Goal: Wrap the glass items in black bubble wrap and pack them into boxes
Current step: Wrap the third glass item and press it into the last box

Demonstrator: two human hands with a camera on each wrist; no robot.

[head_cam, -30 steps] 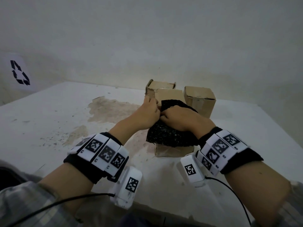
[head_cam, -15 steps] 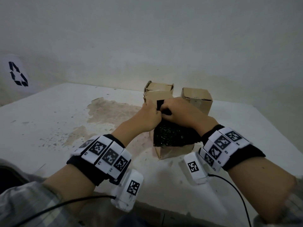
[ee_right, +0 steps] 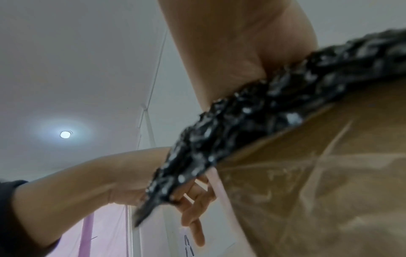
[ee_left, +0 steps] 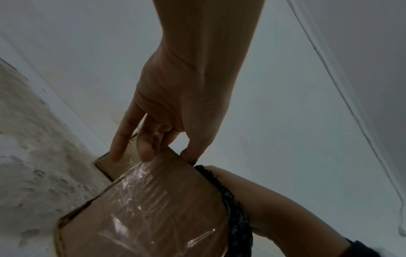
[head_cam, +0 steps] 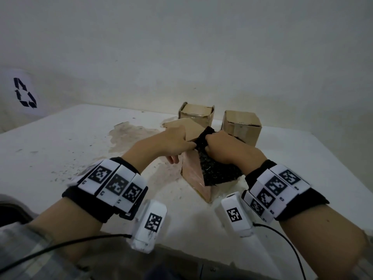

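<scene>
The nearest cardboard box (head_cam: 193, 176), covered in clear tape, stands mid-table with one corner turned toward me. Black bubble wrap (head_cam: 217, 168) bulges from its top and drapes down its right side. My left hand (head_cam: 177, 142) pinches the wrap's left edge between thumb and forefinger; the other fingers hang loose beside the box. My right hand (head_cam: 222, 147) presses down on the bundle, its fingers curled into the wrap's upper end. In the left wrist view the pinch (ee_left: 190, 155) sits at the box (ee_left: 153, 208) edge. No glass item shows; the wrap (ee_right: 252, 121) hides whatever it holds.
Two more cardboard boxes (head_cam: 196, 115) (head_cam: 241, 126) stand just behind, near the wall. An open flap (head_cam: 187, 128) sticks up behind my left hand. The white table (head_cam: 60, 148) has a brown stain (head_cam: 131, 136) at its middle. A recycling sign (head_cam: 25, 92) is at the left.
The near box has turned so a corner faces me. Both hands shifted up to the wrap's top edge, and the bundle sits lower against the box.
</scene>
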